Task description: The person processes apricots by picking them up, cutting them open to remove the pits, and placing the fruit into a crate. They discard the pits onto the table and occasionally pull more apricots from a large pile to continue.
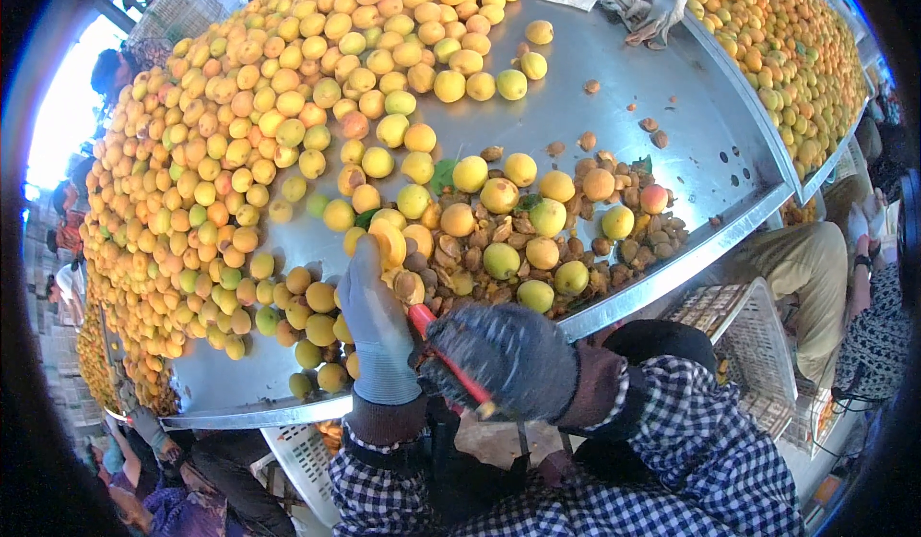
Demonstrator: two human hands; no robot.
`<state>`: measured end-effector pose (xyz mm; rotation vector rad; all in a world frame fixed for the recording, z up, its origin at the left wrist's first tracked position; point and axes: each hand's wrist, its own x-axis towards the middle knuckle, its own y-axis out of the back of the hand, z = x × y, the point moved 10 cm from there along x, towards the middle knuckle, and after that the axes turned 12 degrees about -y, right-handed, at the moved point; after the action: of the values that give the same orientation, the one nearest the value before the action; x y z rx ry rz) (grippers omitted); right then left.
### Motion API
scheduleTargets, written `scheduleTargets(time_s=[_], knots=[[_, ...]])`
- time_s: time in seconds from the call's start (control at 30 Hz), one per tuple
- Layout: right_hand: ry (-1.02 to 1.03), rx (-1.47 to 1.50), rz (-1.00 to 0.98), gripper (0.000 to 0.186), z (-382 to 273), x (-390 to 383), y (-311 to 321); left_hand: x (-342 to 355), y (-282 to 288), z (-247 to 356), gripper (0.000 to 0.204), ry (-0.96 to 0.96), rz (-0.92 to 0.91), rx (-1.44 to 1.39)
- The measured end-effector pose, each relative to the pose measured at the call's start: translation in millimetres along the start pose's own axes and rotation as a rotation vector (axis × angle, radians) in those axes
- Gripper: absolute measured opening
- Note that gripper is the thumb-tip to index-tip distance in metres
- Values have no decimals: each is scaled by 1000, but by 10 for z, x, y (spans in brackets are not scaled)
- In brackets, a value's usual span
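Note:
My left hand (374,321), in a grey glove with a checked sleeve below, grips a split orange apricot (389,244) above the tray's near part. My right hand (501,359), in a dark glove and blurred, is closed on a red-handled tool (420,318), whose far end is at a brown pit (408,286) beside my left thumb. Under and right of my hands lie loose pits and scraps (456,249) with whole apricots among them on the metal tray (672,76). A large heap of yellow apricots (192,172) covers the tray's left and back.
Pale gloves (652,14) lie on the tray's back edge. A second apricot-filled tray (758,47) stands at right. White plastic crates (743,345) are below the rim. A person in tan trousers (801,287) is at right; other workers (153,470) are along the left.

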<state>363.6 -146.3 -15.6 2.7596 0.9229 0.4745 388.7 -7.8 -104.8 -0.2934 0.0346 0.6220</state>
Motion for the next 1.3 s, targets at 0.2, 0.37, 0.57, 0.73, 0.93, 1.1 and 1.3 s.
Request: scheduleTargets(time_s=[0.2,0.37,0.57,0.73,0.93,1.1,1.3], knots=[[145,-349,148,16,-110,-202,-96,-45,53,-12,37,-17,6,60],[133,-350,117,17,-67,-185,-104,-116,-55,-83,35,84,-94,86],[201,-427,252,26,-68,-253,14,-123,54,-110,35,29,108,-92],[76,-408,85,44,23,-140,-68,-59,162,-151,29,-25,85,-79],[-225,-320,454,28,70,-227,596,-169,799,483,28,-172,255,-264],[-176,-333,449,26,68,-356,768,-788,1616,1113,27,-191,255,117],[-312,-287,387,19,22,-358,800,-1261,2770,1267,52,-473,390,1487]])
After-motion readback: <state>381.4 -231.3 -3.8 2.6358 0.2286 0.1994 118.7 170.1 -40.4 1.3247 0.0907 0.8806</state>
